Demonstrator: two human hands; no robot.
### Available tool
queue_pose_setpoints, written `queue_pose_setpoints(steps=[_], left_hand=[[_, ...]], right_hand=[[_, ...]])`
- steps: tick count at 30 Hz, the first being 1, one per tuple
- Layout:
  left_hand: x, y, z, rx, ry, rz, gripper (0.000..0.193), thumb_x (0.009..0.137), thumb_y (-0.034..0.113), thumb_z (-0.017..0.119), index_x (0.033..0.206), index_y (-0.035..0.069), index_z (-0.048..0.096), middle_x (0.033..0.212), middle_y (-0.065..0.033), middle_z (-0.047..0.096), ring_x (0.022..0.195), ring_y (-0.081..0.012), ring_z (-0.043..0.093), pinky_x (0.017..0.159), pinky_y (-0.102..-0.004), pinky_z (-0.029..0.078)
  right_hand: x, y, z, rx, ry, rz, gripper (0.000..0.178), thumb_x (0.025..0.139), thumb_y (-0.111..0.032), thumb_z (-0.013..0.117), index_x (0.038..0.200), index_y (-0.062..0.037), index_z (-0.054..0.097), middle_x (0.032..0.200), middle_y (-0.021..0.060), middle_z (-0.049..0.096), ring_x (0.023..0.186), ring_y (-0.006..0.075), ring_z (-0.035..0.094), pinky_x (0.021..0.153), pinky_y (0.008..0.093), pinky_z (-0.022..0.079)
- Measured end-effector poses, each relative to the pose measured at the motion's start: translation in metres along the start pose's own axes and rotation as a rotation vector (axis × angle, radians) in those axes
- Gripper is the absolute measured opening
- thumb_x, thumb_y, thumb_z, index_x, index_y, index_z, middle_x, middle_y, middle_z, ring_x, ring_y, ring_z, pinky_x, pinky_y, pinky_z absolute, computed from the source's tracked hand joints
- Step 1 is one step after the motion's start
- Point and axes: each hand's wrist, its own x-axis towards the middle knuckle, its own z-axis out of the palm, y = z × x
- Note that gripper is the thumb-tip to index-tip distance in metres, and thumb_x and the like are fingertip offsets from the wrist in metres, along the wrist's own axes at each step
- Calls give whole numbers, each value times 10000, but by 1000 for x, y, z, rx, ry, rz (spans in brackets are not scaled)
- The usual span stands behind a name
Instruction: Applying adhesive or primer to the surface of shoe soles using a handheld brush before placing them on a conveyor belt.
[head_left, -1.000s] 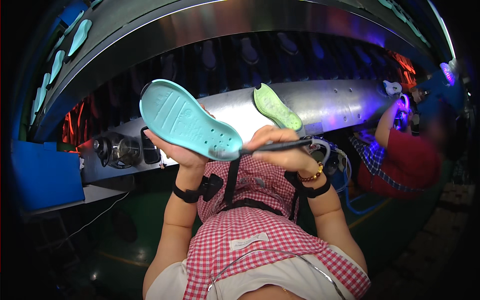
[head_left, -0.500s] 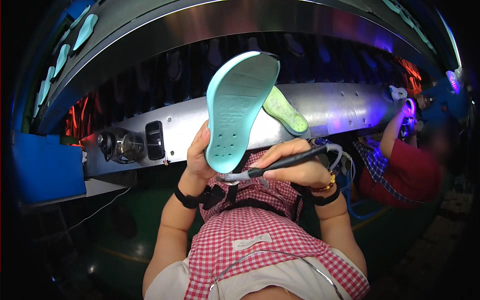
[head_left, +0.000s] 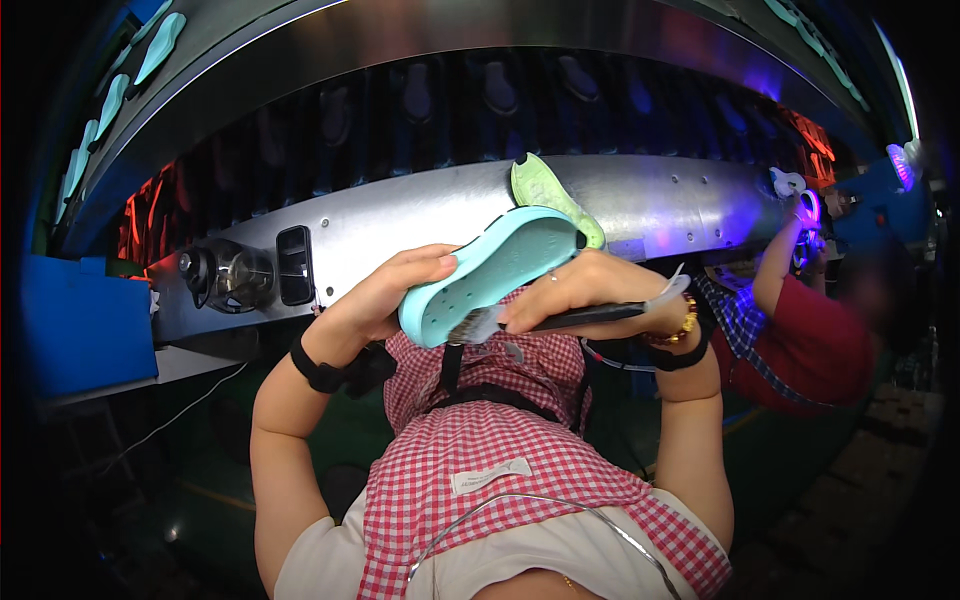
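Note:
A light-blue shoe sole (head_left: 500,255) with small holes in its heel is tilted in front of my chest. My left hand (head_left: 395,290) grips it at the heel end, thumb on the near rim and fingers behind. In my right hand (head_left: 585,295) is a black-handled brush (head_left: 585,317), with a thin clear tube at the handle's rear end. Its pale bristles touch the inner heel area of the sole. Just beyond lies a green sole-shaped piece (head_left: 550,195) on the metal ledge, partly covered by the blue sole.
On the ledge (head_left: 370,235) at left stand a clear jug with a dark lid (head_left: 230,277) and a small black tray (head_left: 295,265). More blue soles (head_left: 160,48) lie on the conveyor at far left. A co-worker in a red top (head_left: 800,340) works at right.
The blue sole has come lower and tipped over, its inner side facing me more. The brush has moved from below the heel onto the sole's inside.

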Motion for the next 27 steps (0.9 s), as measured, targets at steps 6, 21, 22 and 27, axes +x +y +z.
queue_pose_setpoints(steps=[6,21,22,27], left_hand=[[-18,4,-12,-51,-41,98,488,805,298,482,1157,-39,458,1034,-156,552,872,-186,564,749,-288,463],[-11,-27,-30,-702,-35,445,776,788,654,262,1288,63,304,1301,-196,326,1159,-311,389,937,-482,336],[4,-25,-13,-710,-178,481,811,776,679,197,1302,67,275,1295,-209,328,1157,-329,385,950,-483,316],[22,-42,4,-819,-246,434,813,790,670,111,1308,61,261,1226,-216,409,1124,-387,394,961,-510,282]], right_hand=[[-13,10,6,78,171,17,201,715,-2,625,915,6,604,931,135,622,898,239,598,799,303,466],[-17,-30,30,15,562,-4,226,634,-3,691,855,-25,648,849,102,641,756,171,565,697,248,439],[-14,-23,31,38,584,108,216,648,-1,679,860,-20,647,825,96,632,748,157,563,683,239,440],[2,22,38,396,730,306,172,711,-21,641,881,3,636,793,83,610,715,115,562,641,226,453]])
